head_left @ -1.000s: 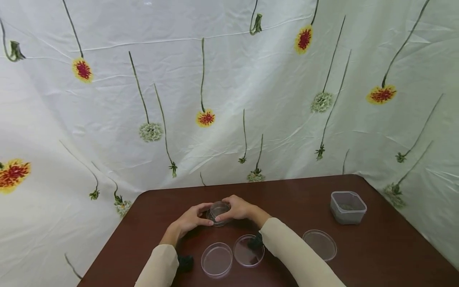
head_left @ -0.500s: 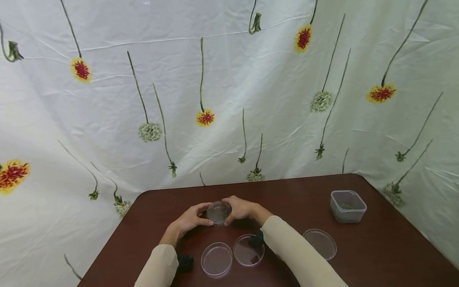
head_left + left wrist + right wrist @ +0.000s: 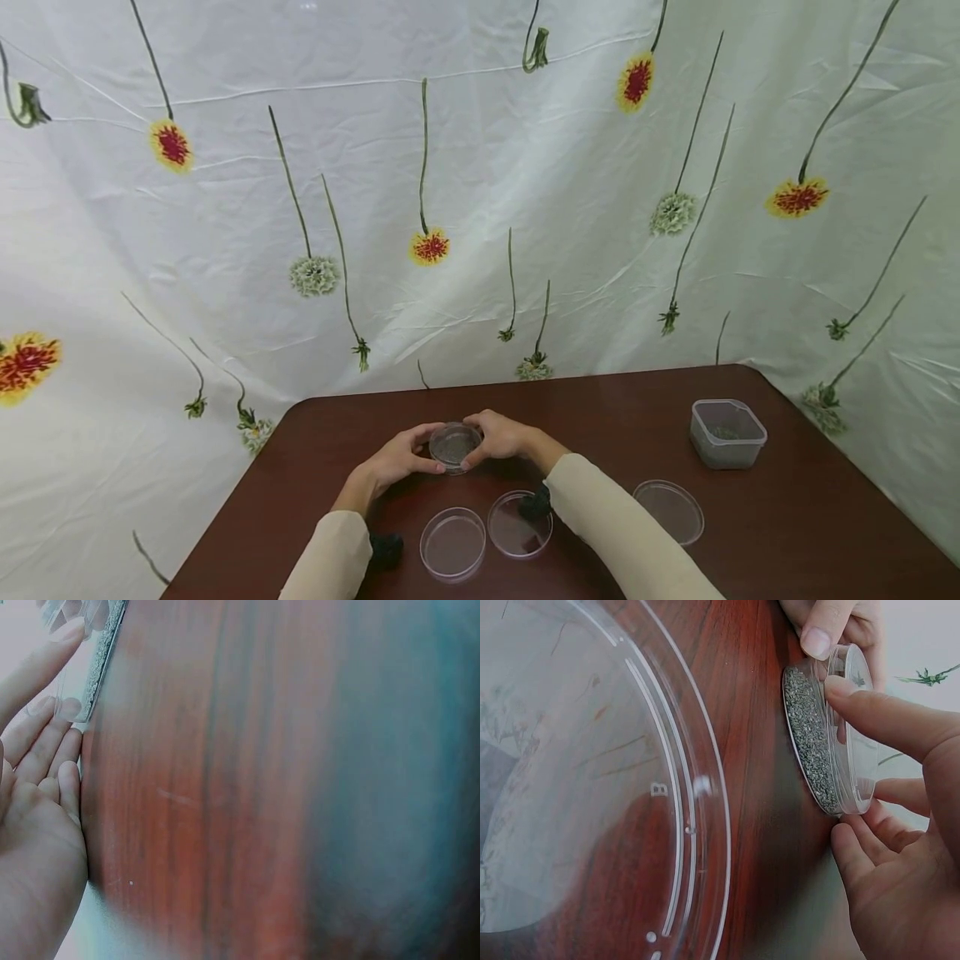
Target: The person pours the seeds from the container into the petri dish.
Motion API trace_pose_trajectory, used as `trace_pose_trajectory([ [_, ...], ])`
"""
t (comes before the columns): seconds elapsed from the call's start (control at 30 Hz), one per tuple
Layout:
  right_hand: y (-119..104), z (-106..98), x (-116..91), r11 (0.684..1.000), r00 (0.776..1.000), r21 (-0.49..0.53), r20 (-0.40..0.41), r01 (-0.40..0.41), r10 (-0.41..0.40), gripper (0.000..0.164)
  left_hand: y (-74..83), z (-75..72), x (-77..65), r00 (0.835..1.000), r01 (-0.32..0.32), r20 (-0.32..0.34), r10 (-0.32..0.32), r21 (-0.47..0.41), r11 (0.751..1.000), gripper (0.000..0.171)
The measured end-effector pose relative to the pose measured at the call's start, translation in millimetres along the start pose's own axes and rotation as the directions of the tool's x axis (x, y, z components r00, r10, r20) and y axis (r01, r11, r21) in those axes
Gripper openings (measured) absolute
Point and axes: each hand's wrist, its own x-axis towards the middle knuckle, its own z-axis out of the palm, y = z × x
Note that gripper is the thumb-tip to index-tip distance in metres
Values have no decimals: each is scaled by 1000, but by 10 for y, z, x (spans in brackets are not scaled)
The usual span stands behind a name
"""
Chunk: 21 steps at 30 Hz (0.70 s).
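Note:
A petri dish (image 3: pixel 450 446) holding a layer of dark grey granules lies near the far side of the table. In the right wrist view a clear lid (image 3: pixel 862 761) lies over the granules (image 3: pixel 808 735). My left hand (image 3: pixel 397 460) grips the dish from the left, thumb near its front and fingers behind; the left wrist view catches its fingers at the dish wall. From the right, my right hand (image 3: pixel 504 437) holds the lid's edge between thumb (image 3: pixel 877 712) and fingers. Both thumbs are at the dish's near side.
Two clear petri dishes, a left one (image 3: pixel 453 546) and a right one (image 3: pixel 513 533), lie between the forearms. Beyond the right sleeve (image 3: pixel 622 533) is another clear round piece (image 3: pixel 670 510). A square plastic tub (image 3: pixel 727 442) with grey contents stands at the right. A flowered cloth (image 3: pixel 480 167) hangs behind.
The clear lid sat tilted and off-centre over the dish a second ago; now it lies level on it. My right thumb has shifted along the rim. The left hand has barely moved.

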Motion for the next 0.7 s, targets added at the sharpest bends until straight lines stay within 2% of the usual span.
trace_pose_trajectory([
  [0.47, -8, 12, -2, 999, 1000, 47, -11, -16, 17, 84, 5, -2, 7, 1000, -5, 4, 5, -6, 1000, 87],
  [0.7, -34, 13, -15, 1000, 1000, 30, -12, -4, 4, 83, -11, -7, 4, 1000, -16, 10, 16, -8, 1000, 90],
])
